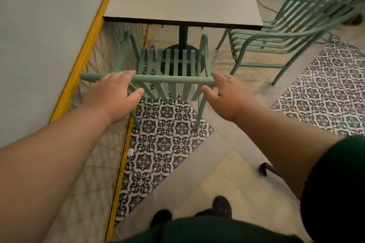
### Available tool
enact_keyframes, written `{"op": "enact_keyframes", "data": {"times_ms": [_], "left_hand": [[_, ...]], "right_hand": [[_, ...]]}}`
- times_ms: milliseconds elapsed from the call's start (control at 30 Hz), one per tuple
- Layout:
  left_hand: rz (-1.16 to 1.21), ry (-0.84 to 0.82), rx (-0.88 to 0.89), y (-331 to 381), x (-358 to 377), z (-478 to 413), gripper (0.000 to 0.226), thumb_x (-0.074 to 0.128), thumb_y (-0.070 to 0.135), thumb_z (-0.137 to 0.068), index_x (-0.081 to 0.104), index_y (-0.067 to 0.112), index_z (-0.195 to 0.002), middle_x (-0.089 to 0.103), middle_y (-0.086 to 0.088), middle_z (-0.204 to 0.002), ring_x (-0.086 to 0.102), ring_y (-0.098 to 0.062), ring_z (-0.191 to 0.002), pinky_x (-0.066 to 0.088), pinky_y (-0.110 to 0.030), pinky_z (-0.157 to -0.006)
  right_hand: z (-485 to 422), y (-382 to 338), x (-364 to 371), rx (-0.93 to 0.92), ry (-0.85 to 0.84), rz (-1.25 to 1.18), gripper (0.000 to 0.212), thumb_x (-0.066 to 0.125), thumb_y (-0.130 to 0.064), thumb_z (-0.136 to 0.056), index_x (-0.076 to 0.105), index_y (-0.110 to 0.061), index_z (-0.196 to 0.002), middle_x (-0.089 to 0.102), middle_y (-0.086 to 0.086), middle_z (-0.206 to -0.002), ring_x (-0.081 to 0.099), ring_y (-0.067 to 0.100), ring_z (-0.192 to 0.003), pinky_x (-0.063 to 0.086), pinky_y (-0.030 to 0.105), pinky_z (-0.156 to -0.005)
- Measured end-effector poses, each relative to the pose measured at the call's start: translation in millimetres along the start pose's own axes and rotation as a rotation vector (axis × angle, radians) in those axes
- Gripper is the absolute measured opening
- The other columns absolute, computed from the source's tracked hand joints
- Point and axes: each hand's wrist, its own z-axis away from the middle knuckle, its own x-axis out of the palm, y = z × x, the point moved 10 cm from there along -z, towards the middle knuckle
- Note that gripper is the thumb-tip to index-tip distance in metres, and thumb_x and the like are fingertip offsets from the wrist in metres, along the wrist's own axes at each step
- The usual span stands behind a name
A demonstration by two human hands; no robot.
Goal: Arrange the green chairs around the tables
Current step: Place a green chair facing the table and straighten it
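Note:
A green slatted metal chair (pixel 171 65) stands right in front of me, its seat facing the near end of a pale rectangular table (pixel 167 0). My left hand (pixel 114 92) lies over the left part of the chair's top rail, fingers stretched out and thumb below the rail, not curled round it. My right hand (pixel 227 94) is at the rail's right end with fingers spread, touching or just off it. A second green chair (pixel 276 33) stands at the table's right side, angled toward it.
A wall with a yellow edge strip (pixel 88 45) and yellow wire mesh runs close on the left. The table's black pedestal base (pixel 183 53) sits under the chair front. A white plug and cord (pixel 130 152) lie on the patterned tiles. A black leg (pixel 265 168) is near right.

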Motion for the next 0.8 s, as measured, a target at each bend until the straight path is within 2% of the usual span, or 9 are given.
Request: {"op": "enact_keyframes", "data": {"times_ms": [67,200,400,800], "left_hand": [[-0.014,-0.014,0.058,13.6,-4.2,10.0,0.061,0.041,0.057,-0.097,0.04,0.027,-0.151,0.052,-0.003,-0.149,0.045,-0.027,-0.139,0.041,-0.06,-0.11],[-0.033,-0.051,0.151,39.1,-4.8,17.5,0.063,0.044,0.056,-0.097,0.038,0.028,-0.153,0.05,-0.001,-0.152,0.044,-0.024,-0.141,0.038,-0.056,-0.113],[-0.046,-0.088,0.303,93.0,2.4,8.4,0.063,0.046,0.052,-0.096,0.038,0.025,-0.152,0.054,-0.003,-0.146,0.047,-0.026,-0.135,0.039,-0.056,-0.111],[-0.045,-0.14,0.526,311.2,47.9,-60.1,0.068,0.045,0.056,-0.091,0.04,0.028,-0.152,0.055,0.001,-0.147,0.047,-0.023,-0.136,0.042,-0.053,-0.109]], "right_hand": [[19.8,1.7,-7.4,0.033,-0.013,-0.023,0.064,0.037,-0.057,-0.099,0.045,-0.018,-0.149,0.059,0.01,-0.139,0.054,0.027,-0.127,0.046,0.046,-0.104],[51.7,6.5,-16.0,0.088,-0.025,-0.048,0.057,0.038,-0.053,-0.101,0.049,-0.015,-0.144,0.062,0.012,-0.134,0.056,0.029,-0.123,0.045,0.045,-0.1],[88.7,37.9,-29.9,0.179,0.005,-0.074,0.064,0.038,-0.054,-0.102,0.04,-0.017,-0.154,0.054,0.01,-0.149,0.049,0.029,-0.135,0.039,0.048,-0.111],[109.4,232.5,-86.5,0.39,0.024,-0.049,0.075,0.032,-0.06,-0.094,0.046,-0.012,-0.15,0.059,0.013,-0.143,0.054,0.032,-0.13,0.043,0.045,-0.107]]}}
